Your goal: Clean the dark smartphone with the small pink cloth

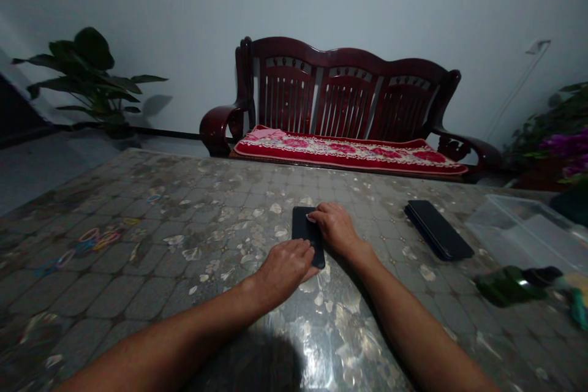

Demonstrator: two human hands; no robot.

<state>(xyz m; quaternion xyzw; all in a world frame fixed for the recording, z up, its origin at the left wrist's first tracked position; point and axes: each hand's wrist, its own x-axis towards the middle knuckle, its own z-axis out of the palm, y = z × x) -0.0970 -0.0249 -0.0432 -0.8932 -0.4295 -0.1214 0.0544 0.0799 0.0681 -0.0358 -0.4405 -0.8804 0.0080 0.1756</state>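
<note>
A black smartphone (301, 218) lies flat on the patterned tablecloth, its long side pointing away from me. My left hand (285, 262) is closed over its near end, fingers curled across the surface and the thumb low at the near edge. At the upper right side, my right hand (337, 228) grips the phone's edge, with a fingertip resting on its dark face. Parts of the phone are hidden beneath both hands.
Several coloured rubber bands (98, 239) lie at left. To the right are a stack of dark flat phone-like objects (436, 229), a clear plastic box (514, 220) and a green bottle (508, 286) on its side. A wooden bench (349, 92) stands behind the table.
</note>
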